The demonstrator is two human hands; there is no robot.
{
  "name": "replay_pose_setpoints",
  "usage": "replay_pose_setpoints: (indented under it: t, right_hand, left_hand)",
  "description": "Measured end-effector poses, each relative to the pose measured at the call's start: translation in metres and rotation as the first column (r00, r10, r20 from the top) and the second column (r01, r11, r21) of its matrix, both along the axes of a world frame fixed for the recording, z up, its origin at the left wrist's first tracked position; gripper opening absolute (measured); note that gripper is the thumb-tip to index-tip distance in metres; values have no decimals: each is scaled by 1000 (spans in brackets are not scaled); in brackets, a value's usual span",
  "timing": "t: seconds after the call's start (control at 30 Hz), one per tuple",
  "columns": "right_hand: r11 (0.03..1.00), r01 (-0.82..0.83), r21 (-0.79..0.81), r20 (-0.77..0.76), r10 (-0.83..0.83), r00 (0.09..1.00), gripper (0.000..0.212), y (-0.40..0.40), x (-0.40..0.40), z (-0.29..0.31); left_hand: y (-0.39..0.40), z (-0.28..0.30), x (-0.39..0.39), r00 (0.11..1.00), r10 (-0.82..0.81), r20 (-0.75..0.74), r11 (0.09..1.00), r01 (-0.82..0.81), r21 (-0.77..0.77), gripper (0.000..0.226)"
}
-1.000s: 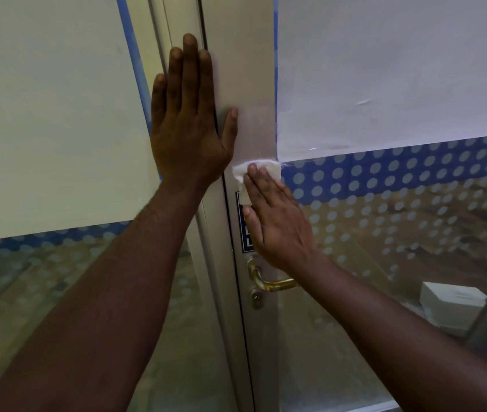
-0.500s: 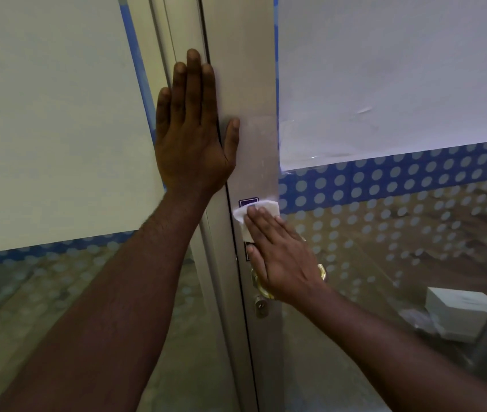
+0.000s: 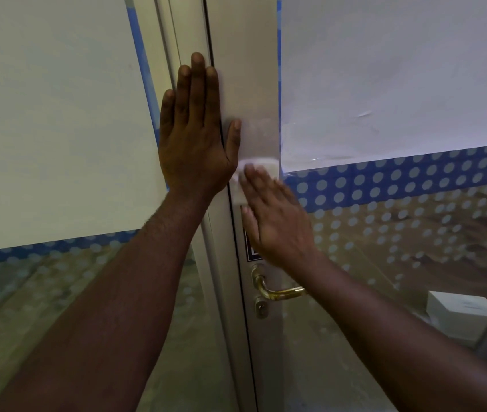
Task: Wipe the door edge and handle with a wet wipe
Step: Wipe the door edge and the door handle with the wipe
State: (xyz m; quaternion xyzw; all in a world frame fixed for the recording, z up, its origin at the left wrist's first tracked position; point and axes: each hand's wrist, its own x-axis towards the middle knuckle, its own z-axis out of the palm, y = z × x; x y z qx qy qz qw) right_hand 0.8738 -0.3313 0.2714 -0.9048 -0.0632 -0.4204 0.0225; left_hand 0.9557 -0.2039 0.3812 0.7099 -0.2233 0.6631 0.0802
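A: On the left we see a pale covered glass panel [image 3: 52, 120] with a blue edge strip. Our left hand [image 3: 194, 138] lies flat on the frame next to it, fingers straight and together, the thumb spread over the dark seam onto the door edge [image 3: 248, 84].

B: And the wet wipe [image 3: 254, 171]?

A: It is on the door edge, just below the left thumb. Our right hand [image 3: 274, 221] presses it there with straight fingers; the fingertips cover its lower part. This hand is blurred, so we cannot tell more of the hold.

B: Where is the handle [image 3: 277, 289]?

A: Lower on the same edge, under the right wrist, not touching it. It is brass, and a keyhole [image 3: 261, 307] sits just beneath. A dark sticker [image 3: 249, 248] is half hidden by the right hand.

B: Is there free space?

A: Above the wipe the door edge runs bare to the top. To the right, a white sheet [image 3: 399, 78] meets the edge, with a blue dotted band [image 3: 399, 179] under it. Behind the glass, far right, a white box [image 3: 459, 316] stands.
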Motion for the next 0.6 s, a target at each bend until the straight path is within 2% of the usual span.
replay_pose_setpoints:
  t: [0.03,0.1,0.27,0.43,0.47,0.6]
  right_hand:
    - [1000,4,5,50,-5,999,57,0,6,12]
    - [1000,5,0,57,-5,998,59,1,9,7]
    - [999,-30,-37,-154,24,988,57,-2,-21,-63]
    - [1000,5,8,58,-5,998,58,-2,9,7]
    - [1000,15,6,60,-15,998,59,-1,11,7]
    - [1000,-2,-25,-136,-1,991,58,-1,-19,-64]
  left_hand:
    - [0,0,0,1000,-3,1,1000,3,2,66]
    - [0,0,1,1000,-10,4,1000,10,0,64]
    - [1,1,-3,1000,-13,-8,1000,13,5,64]
    - [0,0,0,1000,-2,14,1000,3,-6,65]
    - [0,0,1,1000,-4,16,1000,4,-5,66]
    - [1,1,0,1000,-13,7,1000,13,0,66]
